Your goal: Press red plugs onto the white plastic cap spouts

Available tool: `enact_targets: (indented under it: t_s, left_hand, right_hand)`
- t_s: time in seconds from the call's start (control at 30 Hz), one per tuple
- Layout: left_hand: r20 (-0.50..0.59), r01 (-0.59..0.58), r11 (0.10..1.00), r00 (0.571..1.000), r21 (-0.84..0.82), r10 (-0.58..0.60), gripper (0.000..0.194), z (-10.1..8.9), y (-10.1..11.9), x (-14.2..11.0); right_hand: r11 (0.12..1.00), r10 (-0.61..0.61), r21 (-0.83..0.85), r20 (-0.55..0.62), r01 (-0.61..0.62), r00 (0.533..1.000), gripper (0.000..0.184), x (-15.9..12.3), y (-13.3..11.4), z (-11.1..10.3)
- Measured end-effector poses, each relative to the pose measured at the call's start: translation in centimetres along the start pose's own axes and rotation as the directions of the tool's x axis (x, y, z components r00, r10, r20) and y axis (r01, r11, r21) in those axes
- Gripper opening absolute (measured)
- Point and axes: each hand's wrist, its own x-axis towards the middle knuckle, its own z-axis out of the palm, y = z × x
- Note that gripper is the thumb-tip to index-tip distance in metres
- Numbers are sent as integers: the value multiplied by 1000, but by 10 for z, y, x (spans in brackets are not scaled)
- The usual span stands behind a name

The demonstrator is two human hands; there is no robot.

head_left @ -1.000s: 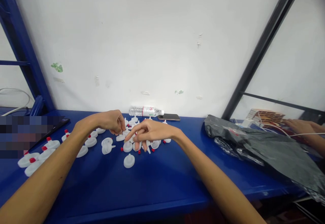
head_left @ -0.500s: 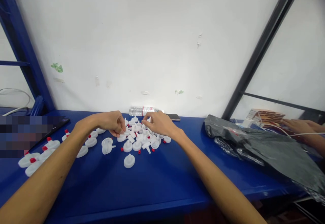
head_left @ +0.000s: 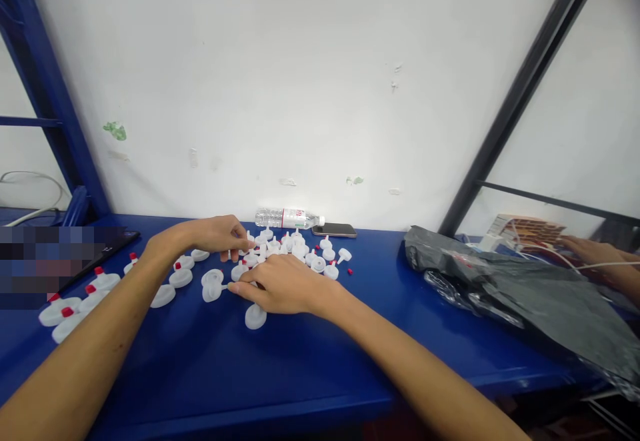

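Several white plastic caps (head_left: 295, 252), some with small red tips, lie scattered on a blue table (head_left: 310, 361). My left hand (head_left: 213, 235) hovers at the left edge of the pile, fingers curled and pinched on something small I cannot make out. My right hand (head_left: 277, 286) lies lower over the near side of the pile, fingers bent and pressed onto the caps, fingertips pointing left toward a white cap with a spout (head_left: 213, 289). One white cap (head_left: 255, 318) sits just below my right hand.
A row of white caps with red tips (head_left: 75, 301) lies at the left. A water bottle (head_left: 287, 218) and a phone (head_left: 334, 230) lie by the wall. A grey plastic bag (head_left: 515, 291) covers the right side; another person's hand (head_left: 595, 252) shows beyond it.
My right hand came down from the far side of the pile to its near side, fingers now reaching left. My left hand stayed nearly still.
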Motion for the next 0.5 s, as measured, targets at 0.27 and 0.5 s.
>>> enact_targets:
  t_s: [0.27, 0.5]
  left_hand:
    - [28, 226, 965, 972, 130, -231, 31, -1, -11, -3]
    - [21, 282, 951, 958, 124, -287, 29, 8, -6, -6]
  right_hand:
    - [994, 94, -62, -10, -94, 996, 56, -1, -3, -6]
    - [991, 87, -94, -56, -92, 995, 55, -1, -2, -8]
